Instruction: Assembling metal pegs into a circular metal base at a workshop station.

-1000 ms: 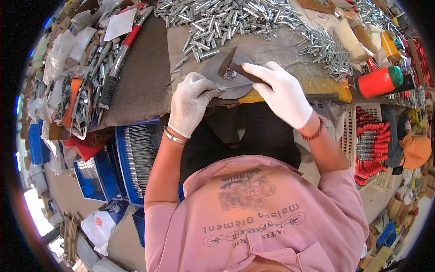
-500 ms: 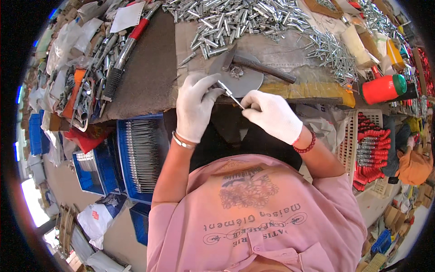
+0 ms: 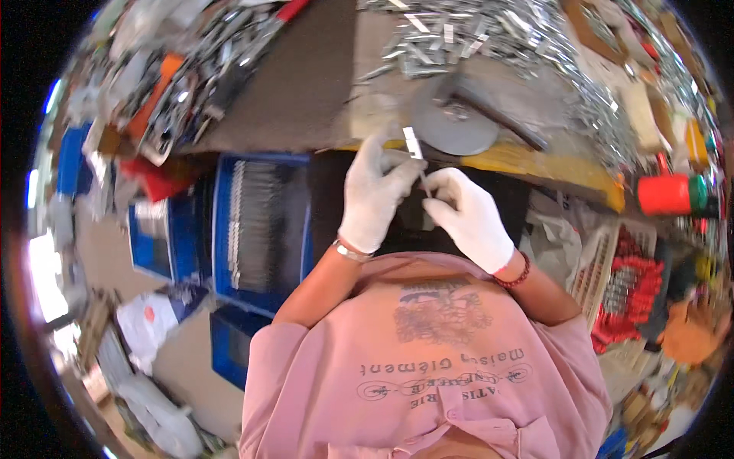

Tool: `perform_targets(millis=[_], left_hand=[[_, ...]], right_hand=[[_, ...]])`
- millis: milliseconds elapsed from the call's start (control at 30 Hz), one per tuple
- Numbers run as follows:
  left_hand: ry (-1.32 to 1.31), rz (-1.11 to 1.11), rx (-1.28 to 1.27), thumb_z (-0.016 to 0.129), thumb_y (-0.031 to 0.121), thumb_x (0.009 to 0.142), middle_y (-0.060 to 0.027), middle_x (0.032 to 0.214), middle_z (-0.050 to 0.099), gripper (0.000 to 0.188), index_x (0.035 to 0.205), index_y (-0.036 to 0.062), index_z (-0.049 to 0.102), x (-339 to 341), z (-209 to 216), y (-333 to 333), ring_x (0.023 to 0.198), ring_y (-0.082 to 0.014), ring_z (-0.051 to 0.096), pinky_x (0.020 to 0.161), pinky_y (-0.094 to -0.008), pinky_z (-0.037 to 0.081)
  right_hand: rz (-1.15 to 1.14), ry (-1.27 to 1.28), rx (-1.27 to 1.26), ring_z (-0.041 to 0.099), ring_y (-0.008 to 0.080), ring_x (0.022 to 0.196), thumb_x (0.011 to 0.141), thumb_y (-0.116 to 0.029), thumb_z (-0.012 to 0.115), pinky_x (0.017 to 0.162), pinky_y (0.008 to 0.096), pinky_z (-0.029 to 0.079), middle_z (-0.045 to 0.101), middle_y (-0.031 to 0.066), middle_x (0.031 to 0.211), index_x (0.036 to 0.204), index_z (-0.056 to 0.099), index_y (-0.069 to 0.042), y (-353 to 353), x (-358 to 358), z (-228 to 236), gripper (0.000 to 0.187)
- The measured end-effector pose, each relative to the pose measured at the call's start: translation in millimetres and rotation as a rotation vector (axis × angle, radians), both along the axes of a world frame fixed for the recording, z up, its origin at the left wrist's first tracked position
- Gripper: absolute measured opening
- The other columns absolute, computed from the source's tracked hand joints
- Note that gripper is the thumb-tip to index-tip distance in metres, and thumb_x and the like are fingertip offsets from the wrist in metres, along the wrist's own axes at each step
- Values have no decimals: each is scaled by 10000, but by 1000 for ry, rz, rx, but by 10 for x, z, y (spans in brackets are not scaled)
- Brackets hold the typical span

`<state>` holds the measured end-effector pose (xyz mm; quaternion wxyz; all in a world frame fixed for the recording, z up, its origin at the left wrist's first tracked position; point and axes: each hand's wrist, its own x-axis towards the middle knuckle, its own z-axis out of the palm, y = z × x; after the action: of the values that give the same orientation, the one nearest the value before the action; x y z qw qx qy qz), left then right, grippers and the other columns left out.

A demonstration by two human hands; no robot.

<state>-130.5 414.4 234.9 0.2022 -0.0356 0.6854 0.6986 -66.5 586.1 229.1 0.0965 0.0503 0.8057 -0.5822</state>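
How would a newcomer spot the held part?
Find the bench. At its front edge, the white-gloved left hand and right hand hold the part, a thin rod with a bright thicker end. Unlike the metal pile beyond, it's gripped.

Gloves [image 3: 375, 199] white; rod [image 3: 413, 144] silvery; shirt [image 3: 321, 375] pink, dark floral print [image 3: 442, 317].

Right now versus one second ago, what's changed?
White-gloved right hand released the dark long-handled hammer, now lying across the round grey metal plate, moved toward the body and took the slim silver metal rod by its thin end. Left hand still grips the rod; plate unmoved.
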Motion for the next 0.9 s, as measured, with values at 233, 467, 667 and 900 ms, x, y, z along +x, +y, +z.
perform_targets(millis=[233,467,667,900], left_hand=[[111,247,35,756,125,912,-39,917,688,566,1426,7,549,100,-158,-754,703,-69,554,583,-227,434],[-71,729,-550,810,111,833,-72,1099,754,537,1338,-3,666,599,-1094,-2788,892,-123,676,787,-276,553],[-166,701,-1059,808,136,824,-81,841,752,427,1223,-7,750,1340,-2145,-4693,703,-168,701,659,-318,547],[-278,408,-1322,765,220,850,-171,810,762,336,1130,34,777,1147,-2392,-4824,749,-297,751,735,-403,589]], right_hand=[[187,-52,-143,615,116,793,974,-27,649,743,264,548,661,69,1048,1564,444,-44,-87,3,-31,625],[185,-200,-154,577,85,763,1022,-38,551,705,240,512,659,71,1060,1559,454,-21,-114,-97,-109,546],[241,-244,-156,581,82,764,1028,-79,535,721,252,516,666,76,1068,1551,473,-8,-192,-157,-188,531],[187,-239,-132,583,81,768,1031,-88,523,723,255,518,661,75,1067,1547,481,-9,-166,-108,-183,524]])
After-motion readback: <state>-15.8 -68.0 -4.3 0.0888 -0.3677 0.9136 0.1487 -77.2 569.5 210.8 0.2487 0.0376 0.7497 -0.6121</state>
